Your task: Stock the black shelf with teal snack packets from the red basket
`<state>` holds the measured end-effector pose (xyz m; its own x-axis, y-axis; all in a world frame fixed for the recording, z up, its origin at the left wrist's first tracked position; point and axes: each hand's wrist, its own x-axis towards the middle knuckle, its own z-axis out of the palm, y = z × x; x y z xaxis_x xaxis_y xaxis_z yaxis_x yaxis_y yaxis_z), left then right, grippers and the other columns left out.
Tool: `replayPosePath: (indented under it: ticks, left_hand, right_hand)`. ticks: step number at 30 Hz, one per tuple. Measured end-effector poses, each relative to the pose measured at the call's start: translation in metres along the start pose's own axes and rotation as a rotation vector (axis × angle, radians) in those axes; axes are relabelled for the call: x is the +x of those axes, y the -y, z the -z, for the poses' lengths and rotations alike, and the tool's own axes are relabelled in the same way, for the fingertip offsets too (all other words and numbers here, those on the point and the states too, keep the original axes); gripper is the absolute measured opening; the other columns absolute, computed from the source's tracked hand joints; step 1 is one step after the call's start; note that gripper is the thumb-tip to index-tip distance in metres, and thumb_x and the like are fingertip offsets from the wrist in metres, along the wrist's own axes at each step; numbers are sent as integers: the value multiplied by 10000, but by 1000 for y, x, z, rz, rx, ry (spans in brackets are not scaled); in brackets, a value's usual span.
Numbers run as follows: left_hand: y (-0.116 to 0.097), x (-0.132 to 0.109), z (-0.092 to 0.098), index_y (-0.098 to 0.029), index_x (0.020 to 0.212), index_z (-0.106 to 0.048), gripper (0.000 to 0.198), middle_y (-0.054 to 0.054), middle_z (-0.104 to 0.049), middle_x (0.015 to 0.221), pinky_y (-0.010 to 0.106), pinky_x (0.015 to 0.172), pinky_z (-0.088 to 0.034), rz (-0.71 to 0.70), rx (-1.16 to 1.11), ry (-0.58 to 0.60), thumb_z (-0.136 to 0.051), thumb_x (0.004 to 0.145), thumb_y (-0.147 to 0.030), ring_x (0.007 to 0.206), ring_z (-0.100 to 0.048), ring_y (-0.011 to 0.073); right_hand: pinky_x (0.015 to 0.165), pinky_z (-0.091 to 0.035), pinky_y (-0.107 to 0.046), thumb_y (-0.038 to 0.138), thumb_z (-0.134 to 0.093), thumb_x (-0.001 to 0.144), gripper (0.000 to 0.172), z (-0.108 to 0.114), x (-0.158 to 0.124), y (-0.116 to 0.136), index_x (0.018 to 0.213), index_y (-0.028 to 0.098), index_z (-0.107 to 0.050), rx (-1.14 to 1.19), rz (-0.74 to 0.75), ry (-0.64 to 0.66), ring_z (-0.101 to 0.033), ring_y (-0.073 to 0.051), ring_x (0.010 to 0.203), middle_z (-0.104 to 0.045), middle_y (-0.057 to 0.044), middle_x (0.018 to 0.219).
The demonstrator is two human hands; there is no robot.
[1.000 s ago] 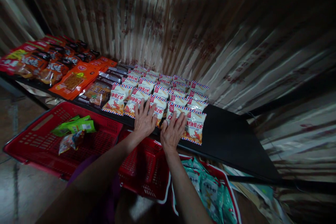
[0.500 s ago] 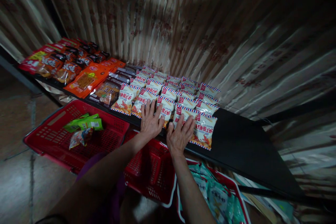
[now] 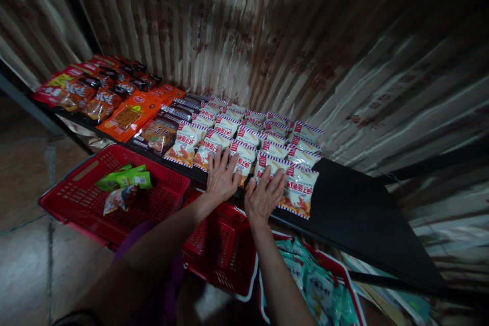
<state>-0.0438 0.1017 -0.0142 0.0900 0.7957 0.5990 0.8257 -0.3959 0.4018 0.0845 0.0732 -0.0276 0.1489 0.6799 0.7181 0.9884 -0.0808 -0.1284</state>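
Note:
Rows of white snack bags (image 3: 300,188) with red lettering and striped edges lean on a black shelf (image 3: 355,209). My left hand (image 3: 221,177) rests its spread fingers on the fronts of the front-row bags near the middle. Beside it, my right hand (image 3: 265,196) lies with fingers apart against the front bags farther right. Neither hand is closed around a bag. Both palms face the bags, so the fingertips' exact contact is partly hidden. Left of the white bags stand brown snack bags (image 3: 156,135).
Orange packets (image 3: 128,117) and red-and-black bags (image 3: 76,92) fill the shelf's left end. Below are a red basket (image 3: 72,193) with green packets (image 3: 133,178), another red basket (image 3: 239,254), and a basket of teal packets (image 3: 319,285). A pleated curtain (image 3: 237,35) hangs behind.
The whole view has shifted slightly, so everything sits a little farther right. Both hands stay against the front white bags, with almost no movement relative to them.

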Motion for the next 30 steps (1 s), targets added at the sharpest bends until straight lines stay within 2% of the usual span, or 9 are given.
replayPosePath:
  ticks: [9,17,21,30]
  left_hand:
    - [1,0,-1,-146,1335,-435,478,108,-383,1465,564,1137,-133,-12,-28,13,-396,899,-339,1430,-118,290]
    - [-1,1,-2,-125,1310,-452,460,127,-460,1405,537,1134,-162,-14,-55,-18,-393,902,-330,1398,-234,278]
    - [-1,1,-2,-134,1300,-465,454,123,-464,1400,543,1129,-169,-16,-59,-21,-391,899,-334,1399,-230,289]
    - [1,-2,2,-140,1356,-412,510,148,-291,1505,545,1131,-150,18,-11,-49,-406,892,-349,1436,-77,294]
  right_hand:
    - [1026,-317,-560,357,-343,936,553,0,1,2,1435,123,-296,-24,-30,20,-157,-348,1399,-212,-223,1509]
    - [1012,-326,-568,362,-339,934,556,1,1,4,1438,130,-292,-7,-44,29,-161,-350,1397,-221,-223,1506]
    - [1014,-326,-556,358,-336,935,554,2,2,5,1434,119,-299,-9,-52,45,-162,-346,1395,-230,-231,1500]
    - [1010,-307,-605,385,-342,929,576,1,-1,2,1447,145,-266,8,-35,9,-132,-363,1401,-168,-218,1521]
